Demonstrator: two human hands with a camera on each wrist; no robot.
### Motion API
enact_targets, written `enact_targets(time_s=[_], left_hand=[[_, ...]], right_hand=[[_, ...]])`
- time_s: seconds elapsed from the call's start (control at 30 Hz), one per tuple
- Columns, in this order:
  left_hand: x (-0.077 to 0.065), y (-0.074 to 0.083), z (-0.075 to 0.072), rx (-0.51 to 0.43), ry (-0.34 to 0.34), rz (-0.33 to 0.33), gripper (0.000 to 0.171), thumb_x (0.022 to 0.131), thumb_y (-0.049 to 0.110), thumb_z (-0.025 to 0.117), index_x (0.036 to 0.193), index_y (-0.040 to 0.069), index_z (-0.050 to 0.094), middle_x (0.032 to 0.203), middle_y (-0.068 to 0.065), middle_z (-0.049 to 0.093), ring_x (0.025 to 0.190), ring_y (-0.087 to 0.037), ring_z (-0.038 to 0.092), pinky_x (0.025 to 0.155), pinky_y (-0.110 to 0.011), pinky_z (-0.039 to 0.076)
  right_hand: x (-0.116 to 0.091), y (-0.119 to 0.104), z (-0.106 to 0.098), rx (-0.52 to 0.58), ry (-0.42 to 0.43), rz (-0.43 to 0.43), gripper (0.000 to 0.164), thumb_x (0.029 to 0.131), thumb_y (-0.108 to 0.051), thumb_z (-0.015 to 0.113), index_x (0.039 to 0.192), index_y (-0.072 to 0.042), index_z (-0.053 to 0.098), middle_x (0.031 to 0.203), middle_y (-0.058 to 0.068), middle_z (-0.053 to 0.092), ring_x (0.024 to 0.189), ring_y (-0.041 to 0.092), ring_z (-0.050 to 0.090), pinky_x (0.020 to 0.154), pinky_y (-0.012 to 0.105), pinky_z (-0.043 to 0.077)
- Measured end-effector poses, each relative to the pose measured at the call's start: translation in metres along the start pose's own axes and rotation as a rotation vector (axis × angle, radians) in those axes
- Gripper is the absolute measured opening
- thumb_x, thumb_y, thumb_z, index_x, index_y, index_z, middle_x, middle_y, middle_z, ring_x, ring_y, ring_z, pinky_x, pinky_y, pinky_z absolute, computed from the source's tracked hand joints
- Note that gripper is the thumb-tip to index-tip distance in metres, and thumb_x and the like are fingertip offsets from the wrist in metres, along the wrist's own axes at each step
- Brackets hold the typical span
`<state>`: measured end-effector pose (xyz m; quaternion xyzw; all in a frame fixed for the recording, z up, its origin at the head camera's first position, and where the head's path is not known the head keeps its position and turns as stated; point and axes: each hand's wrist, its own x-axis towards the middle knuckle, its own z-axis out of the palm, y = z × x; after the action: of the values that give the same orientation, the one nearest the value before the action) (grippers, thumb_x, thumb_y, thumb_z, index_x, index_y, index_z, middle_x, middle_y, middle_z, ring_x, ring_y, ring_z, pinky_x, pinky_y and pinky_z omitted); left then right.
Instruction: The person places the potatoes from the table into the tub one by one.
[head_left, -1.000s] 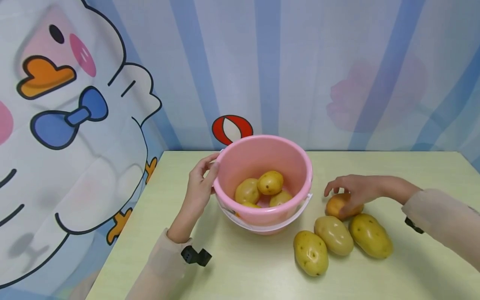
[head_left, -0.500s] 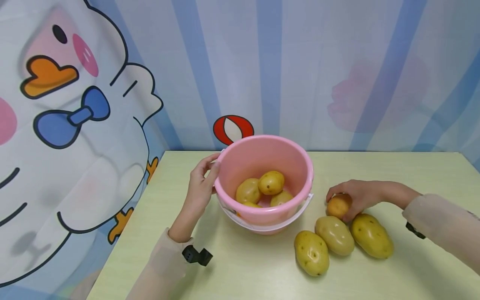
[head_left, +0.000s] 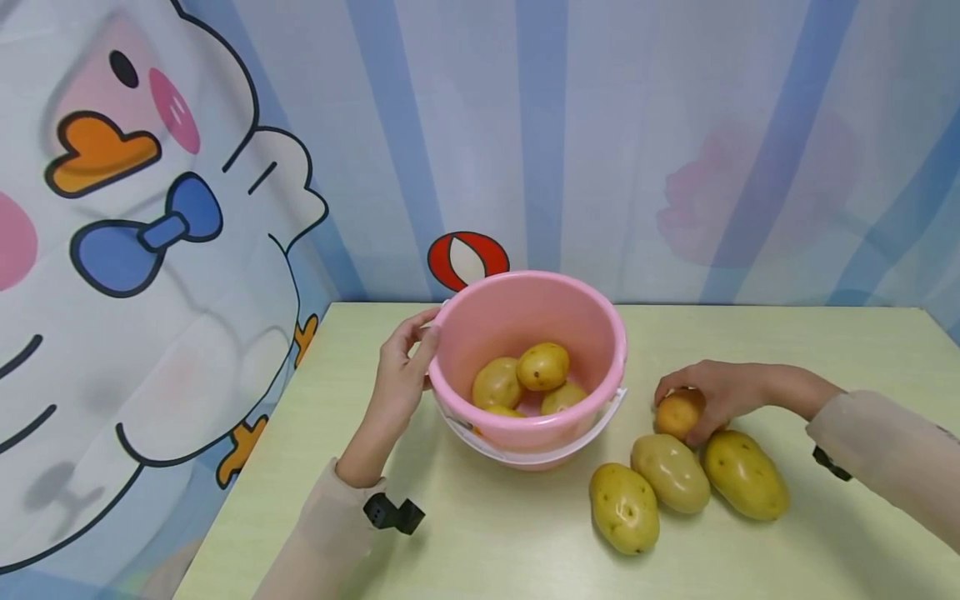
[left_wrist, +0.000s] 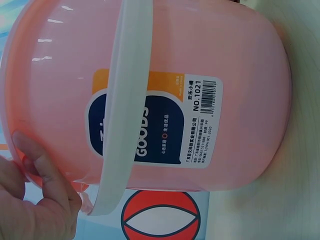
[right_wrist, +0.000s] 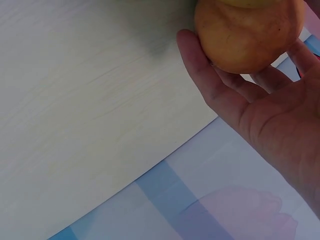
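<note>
A pink bucket (head_left: 525,429) with a white handle stands on the table, and several yellow potatoes (head_left: 543,367) lie inside it. On its left side my left hand (head_left: 400,367) grips the rim, the thumb on the near side; the left wrist view shows this hand (left_wrist: 40,195) at the rim beside the handle (left_wrist: 122,110). To the right of the bucket, my right hand (head_left: 720,396) holds an orange-brown potato (head_left: 678,412) from above, fingers curled round it. In the right wrist view the fingers wrap the same potato (right_wrist: 245,37), whose top is partly hidden.
Three yellow potatoes lie just in front of the right hand: a left one (head_left: 624,508), a middle one (head_left: 670,472) and a right one (head_left: 746,475). A striped blue cloth backdrop (head_left: 600,167) rises behind the table (head_left: 487,542). A cartoon bird print (head_left: 187,358) is at left.
The right hand has closed round the orange-brown potato, turning it slightly so its end faces forward. Bucket, left hand and other potatoes stay in place; the head view shifts slightly.
</note>
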<state>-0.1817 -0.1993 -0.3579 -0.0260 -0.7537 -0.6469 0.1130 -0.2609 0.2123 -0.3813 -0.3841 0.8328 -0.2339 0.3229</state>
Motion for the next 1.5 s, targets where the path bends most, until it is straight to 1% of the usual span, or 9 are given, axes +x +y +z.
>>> enact_targets(time_s=[0.17, 0.3, 0.43, 0.63, 0.9, 1.07, 1.37, 1.5], left_hand=[[0.0, 0.0, 0.0, 0.004, 0.0, -0.003, 0.039, 0.104, 0.026, 0.055, 0.139, 0.009, 0.056, 0.11, -0.017, 0.057, 0.09, -0.03, 0.065, 0.062, -0.028, 0.06], [-0.001, -0.001, 0.0, 0.0, -0.003, -0.005, 0.04, 0.104, 0.026, 0.055, 0.139, 0.009, 0.055, 0.111, -0.016, 0.057, 0.091, -0.031, 0.065, 0.063, -0.029, 0.06], [0.0, -0.001, -0.001, -0.003, -0.008, -0.005, 0.04, 0.104, 0.027, 0.055, 0.14, 0.009, 0.055, 0.112, -0.018, 0.056, 0.093, -0.033, 0.064, 0.064, -0.029, 0.06], [0.0, 0.001, -0.001, -0.008, -0.012, -0.007, 0.04, 0.104, 0.027, 0.055, 0.139, 0.009, 0.055, 0.112, -0.016, 0.057, 0.094, -0.034, 0.064, 0.064, -0.03, 0.06], [0.0, 0.0, -0.001, -0.01, -0.026, -0.01, 0.041, 0.104, 0.03, 0.055, 0.139, 0.01, 0.055, 0.111, -0.017, 0.056, 0.096, -0.037, 0.063, 0.065, -0.03, 0.06], [0.001, 0.002, 0.001, -0.011, -0.029, 0.0, 0.04, 0.104, 0.029, 0.055, 0.138, 0.01, 0.056, 0.111, -0.018, 0.056, 0.097, -0.041, 0.062, 0.064, -0.031, 0.06], [0.001, 0.001, 0.001, -0.006, -0.017, -0.007, 0.037, 0.104, 0.027, 0.055, 0.137, 0.01, 0.057, 0.109, -0.016, 0.056, 0.093, -0.036, 0.063, 0.063, -0.03, 0.06], [0.002, 0.001, 0.002, -0.002, -0.015, -0.005, 0.038, 0.104, 0.028, 0.055, 0.137, 0.01, 0.056, 0.109, -0.016, 0.056, 0.094, -0.037, 0.063, 0.063, -0.03, 0.06]], right_hand=[[-0.002, -0.001, -0.001, 0.018, 0.008, 0.023, 0.048, 0.079, -0.026, 0.084, 0.12, -0.015, 0.063, 0.11, 0.0, 0.06, 0.096, 0.02, 0.054, 0.081, 0.034, 0.049], [-0.004, -0.002, -0.003, 0.024, 0.023, 0.036, 0.048, 0.079, -0.028, 0.084, 0.12, -0.016, 0.063, 0.112, 0.001, 0.06, 0.097, 0.021, 0.054, 0.081, 0.036, 0.049], [-0.005, -0.003, -0.006, 0.008, 0.04, 0.022, 0.049, 0.079, -0.028, 0.084, 0.121, -0.014, 0.062, 0.113, 0.001, 0.06, 0.098, 0.021, 0.054, 0.082, 0.035, 0.05], [-0.006, -0.005, -0.01, -0.009, 0.06, 0.009, 0.053, 0.079, -0.028, 0.084, 0.123, -0.009, 0.062, 0.116, 0.002, 0.06, 0.1, 0.021, 0.054, 0.085, 0.036, 0.049], [-0.009, -0.006, -0.017, -0.042, 0.106, 0.01, 0.054, 0.079, -0.031, 0.085, 0.123, -0.009, 0.063, 0.116, 0.0, 0.062, 0.101, 0.02, 0.055, 0.087, 0.035, 0.049], [-0.01, -0.007, -0.022, -0.057, 0.126, 0.013, 0.057, 0.078, -0.032, 0.085, 0.124, -0.007, 0.063, 0.114, -0.001, 0.063, 0.098, 0.019, 0.056, 0.085, 0.034, 0.049], [-0.014, -0.007, -0.028, -0.039, 0.156, -0.016, 0.054, 0.08, -0.03, 0.085, 0.125, -0.008, 0.063, 0.116, -0.001, 0.062, 0.094, 0.018, 0.056, 0.08, 0.031, 0.051], [-0.015, -0.01, -0.032, -0.031, 0.165, -0.027, 0.053, 0.081, -0.03, 0.084, 0.125, -0.01, 0.063, 0.117, 0.0, 0.062, 0.095, 0.018, 0.057, 0.081, 0.031, 0.052]])
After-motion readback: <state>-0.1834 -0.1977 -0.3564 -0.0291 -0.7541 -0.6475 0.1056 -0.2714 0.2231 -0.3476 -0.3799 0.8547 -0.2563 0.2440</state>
